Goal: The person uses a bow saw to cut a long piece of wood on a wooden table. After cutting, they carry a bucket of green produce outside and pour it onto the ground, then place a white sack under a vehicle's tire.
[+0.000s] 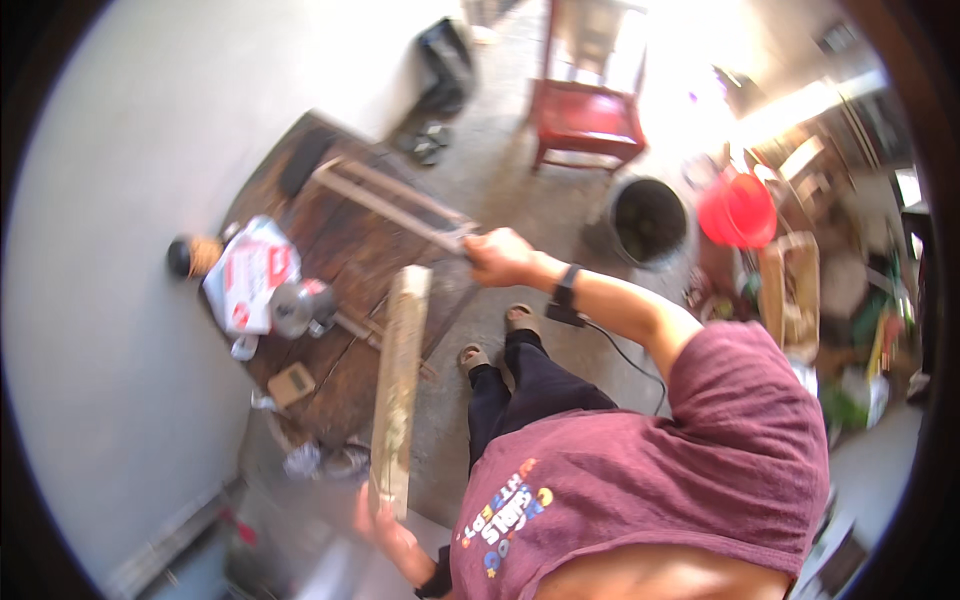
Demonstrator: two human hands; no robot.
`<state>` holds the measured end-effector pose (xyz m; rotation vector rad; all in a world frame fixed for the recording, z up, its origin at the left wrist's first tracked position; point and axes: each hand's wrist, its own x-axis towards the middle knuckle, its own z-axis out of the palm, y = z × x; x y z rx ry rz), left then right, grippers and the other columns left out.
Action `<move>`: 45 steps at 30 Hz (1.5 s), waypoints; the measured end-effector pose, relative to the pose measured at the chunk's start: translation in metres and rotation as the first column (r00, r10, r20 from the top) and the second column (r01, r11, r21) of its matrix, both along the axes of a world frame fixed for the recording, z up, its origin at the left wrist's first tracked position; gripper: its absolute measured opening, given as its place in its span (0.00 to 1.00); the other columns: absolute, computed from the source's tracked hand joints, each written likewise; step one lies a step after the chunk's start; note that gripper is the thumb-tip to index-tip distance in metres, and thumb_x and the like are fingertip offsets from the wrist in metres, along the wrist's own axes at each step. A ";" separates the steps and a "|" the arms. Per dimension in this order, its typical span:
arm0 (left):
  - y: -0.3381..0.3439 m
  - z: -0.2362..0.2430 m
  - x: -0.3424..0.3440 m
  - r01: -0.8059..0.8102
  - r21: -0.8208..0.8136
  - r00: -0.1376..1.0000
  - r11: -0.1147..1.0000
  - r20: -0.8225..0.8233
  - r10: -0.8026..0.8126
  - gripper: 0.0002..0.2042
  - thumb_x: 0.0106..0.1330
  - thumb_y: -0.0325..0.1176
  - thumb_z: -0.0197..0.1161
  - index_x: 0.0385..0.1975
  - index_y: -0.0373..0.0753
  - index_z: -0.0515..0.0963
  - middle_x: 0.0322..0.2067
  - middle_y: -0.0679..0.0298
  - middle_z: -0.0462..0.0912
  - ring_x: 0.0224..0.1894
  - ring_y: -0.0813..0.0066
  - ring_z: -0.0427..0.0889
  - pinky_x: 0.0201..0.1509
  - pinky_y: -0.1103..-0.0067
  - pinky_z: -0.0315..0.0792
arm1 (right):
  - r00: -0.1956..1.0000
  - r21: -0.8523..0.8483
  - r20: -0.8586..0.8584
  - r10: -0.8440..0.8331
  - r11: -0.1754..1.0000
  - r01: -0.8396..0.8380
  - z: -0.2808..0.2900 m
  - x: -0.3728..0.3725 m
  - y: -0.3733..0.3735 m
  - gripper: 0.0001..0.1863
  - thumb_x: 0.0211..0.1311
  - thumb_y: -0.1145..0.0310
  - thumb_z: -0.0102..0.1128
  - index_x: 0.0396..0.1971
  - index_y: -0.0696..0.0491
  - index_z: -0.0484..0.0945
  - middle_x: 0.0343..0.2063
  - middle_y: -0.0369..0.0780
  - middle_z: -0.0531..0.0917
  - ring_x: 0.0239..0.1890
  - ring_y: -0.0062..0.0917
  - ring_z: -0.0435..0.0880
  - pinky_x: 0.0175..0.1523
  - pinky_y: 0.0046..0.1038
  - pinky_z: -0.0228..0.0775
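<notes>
My right hand [497, 256] is closed around the handle end of a long pale frame saw [390, 200] that stretches up and left over a dark wooden table [335, 255]. A dark band is on that wrist. At the lower edge, my left hand [385, 522] grips the near end of a long pale wooden plank [402, 375]. The plank runs from that hand up to the table's edge, just below the saw. My dark trousers and sandalled feet [490, 340] show beside the plank.
A white and red bag [250, 275], a round metal object [295, 305] and a small brown box [290, 385] lie on the table. A red chair [585, 120], a black bucket [648, 220] and a red bucket [738, 210] stand beyond. Clutter fills the right side.
</notes>
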<state>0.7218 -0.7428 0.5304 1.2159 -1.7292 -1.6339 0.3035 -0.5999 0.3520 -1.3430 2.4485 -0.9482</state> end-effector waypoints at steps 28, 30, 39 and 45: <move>-0.045 -0.032 -0.079 0.047 0.373 0.953 0.927 -0.295 0.071 0.15 0.62 0.39 0.61 0.44 0.36 0.76 0.44 0.60 0.79 0.42 0.67 0.80 0.43 0.62 0.81 | 0.778 0.472 0.227 -0.586 0.765 0.439 -0.080 0.145 0.234 0.19 0.54 0.53 0.60 0.28 0.57 0.75 0.30 0.50 0.80 0.36 0.46 0.80 0.39 0.43 0.72; -0.022 -0.041 -0.115 0.051 0.307 0.947 0.950 -0.317 0.051 0.17 0.61 0.37 0.61 0.44 0.31 0.76 0.41 0.57 0.80 0.39 0.65 0.81 0.40 0.61 0.82 | 0.719 0.593 0.185 -0.670 0.659 0.462 -0.097 0.161 0.308 0.23 0.53 0.51 0.58 0.29 0.60 0.78 0.32 0.53 0.82 0.39 0.48 0.80 0.42 0.44 0.72; 0.079 -0.072 -0.244 -0.261 0.403 0.870 0.877 -0.297 0.394 0.15 0.63 0.44 0.62 0.19 0.45 0.68 0.18 0.71 0.67 0.28 0.84 0.72 0.46 0.70 0.78 | 0.515 0.729 0.226 -0.827 0.494 0.474 -0.086 0.128 0.533 0.19 0.50 0.56 0.63 0.25 0.61 0.81 0.27 0.52 0.83 0.35 0.44 0.83 0.42 0.40 0.74; 0.061 -0.132 -0.288 -0.435 -0.125 0.866 0.892 -0.328 0.376 0.17 0.63 0.33 0.63 0.44 0.24 0.75 0.44 0.52 0.79 0.42 0.69 0.79 0.46 0.74 0.75 | 0.513 0.506 0.173 -0.841 0.523 0.686 -0.093 0.039 0.543 0.20 0.56 0.56 0.60 0.23 0.62 0.79 0.20 0.50 0.81 0.26 0.42 0.81 0.35 0.39 0.71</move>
